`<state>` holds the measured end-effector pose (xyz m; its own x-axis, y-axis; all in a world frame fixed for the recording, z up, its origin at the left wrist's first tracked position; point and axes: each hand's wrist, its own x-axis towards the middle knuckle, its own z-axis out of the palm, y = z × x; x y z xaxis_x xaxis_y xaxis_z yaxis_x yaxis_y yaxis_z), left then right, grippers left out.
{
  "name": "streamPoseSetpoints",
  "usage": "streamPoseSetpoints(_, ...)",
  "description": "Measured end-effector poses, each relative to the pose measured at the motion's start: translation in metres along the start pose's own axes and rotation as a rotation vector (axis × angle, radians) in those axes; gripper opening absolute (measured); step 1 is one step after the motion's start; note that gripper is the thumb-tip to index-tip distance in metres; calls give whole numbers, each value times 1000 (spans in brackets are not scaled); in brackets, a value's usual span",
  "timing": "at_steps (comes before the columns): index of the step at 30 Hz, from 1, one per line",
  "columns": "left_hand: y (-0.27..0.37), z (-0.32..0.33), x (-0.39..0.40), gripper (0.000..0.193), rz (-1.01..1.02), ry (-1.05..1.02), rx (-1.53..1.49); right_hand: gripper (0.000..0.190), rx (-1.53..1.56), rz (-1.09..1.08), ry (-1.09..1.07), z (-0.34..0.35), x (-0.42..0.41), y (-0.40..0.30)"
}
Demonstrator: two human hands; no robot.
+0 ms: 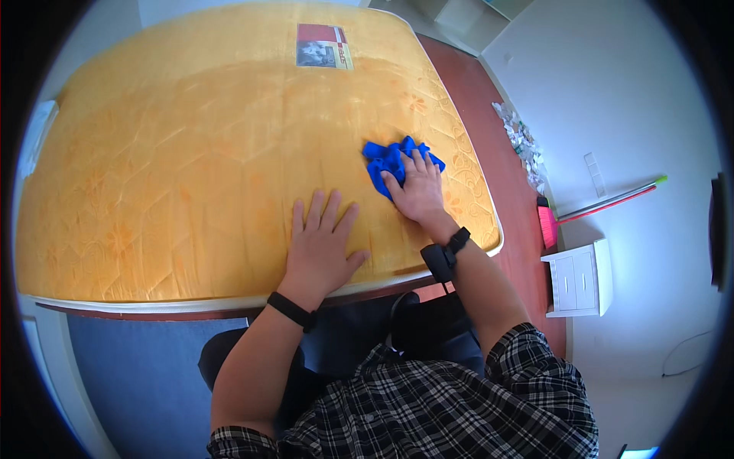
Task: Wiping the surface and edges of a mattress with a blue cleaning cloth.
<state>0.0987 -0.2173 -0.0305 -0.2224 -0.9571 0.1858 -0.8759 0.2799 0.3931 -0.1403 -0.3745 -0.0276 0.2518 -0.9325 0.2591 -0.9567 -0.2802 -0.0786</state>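
A large mattress (229, 149) with a shiny golden-yellow quilted cover spreads before me, its near edge trimmed in white. My left hand (321, 249) rests flat on it near that edge, fingers spread, holding nothing. Farther out and to the right, my right hand (418, 189) presses on a crumpled blue cloth (381, 163). The thumb and fingers lie over the cloth, and part of it is hidden under the palm. A printed label (324, 47) with a picture and writing lies at the far part of the mattress.
Reddish floor (476, 109) runs along the mattress's right side. Litter (522, 143) lies by the wall, near a pink broom (547, 226) leaning there. A small white cabinet (579, 278) stands at right. A blue-grey surface (143, 373) is at lower left.
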Motion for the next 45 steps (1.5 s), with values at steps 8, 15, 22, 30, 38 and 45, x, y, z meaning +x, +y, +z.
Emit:
streamPoseSetpoints(8,-14,5,7,71,-102,49,-16,71,203,-375,-101,-37,-100,-35)
streamPoseSetpoints(15,-24,-3,-4,75,-153,72,63,71,291,-169,-166,-49,-118,35)
streamPoseSetpoints(22,-15,-11,7,80,-170,-49,90,72,117,38,106,-16,-100,17)
streamPoseSetpoints(30,-24,-3,4,76,-154,-42,111,71,277,-279,-65,-35,-129,-60)
streamPoseSetpoints(38,-23,-9,0,74,-142,1,85,65,49,119,86,-25,-138,73)
streamPoseSetpoints(45,-19,-8,5,73,-162,-23,84,67,3,205,145,-17,-133,37)
